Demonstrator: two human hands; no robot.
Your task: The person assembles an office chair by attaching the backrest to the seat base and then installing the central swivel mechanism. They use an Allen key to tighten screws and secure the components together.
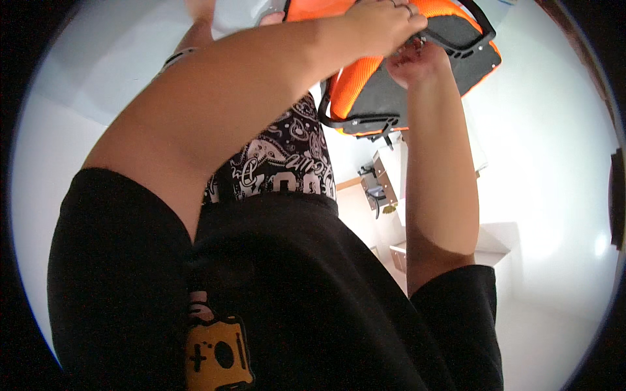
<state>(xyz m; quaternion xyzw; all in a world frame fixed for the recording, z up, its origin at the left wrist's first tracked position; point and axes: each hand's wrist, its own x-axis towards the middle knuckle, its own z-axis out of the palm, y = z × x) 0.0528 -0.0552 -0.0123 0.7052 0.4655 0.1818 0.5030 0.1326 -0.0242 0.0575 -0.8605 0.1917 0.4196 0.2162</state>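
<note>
An office chair with orange mesh (357,85) lies tipped at the top right, its dark grey underside panel (437,91) turned toward me. Black armrest loops (479,29) stick out at its sides. My left hand (385,25), a ring on one finger, reaches across to the middle of the panel with its fingers bent down. Right below it, my right hand (420,62) is curled palm up against the panel. The fingers of both hands meet around a small dark part, which they mostly cover, so I cannot make out what it is.
Beyond the chair, near my right forearm, stands a small drawer cabinet (385,176) with dark items by it. A pale box-like piece (492,244) shows behind my right elbow. My patterned shorts (280,156) are close below the chair.
</note>
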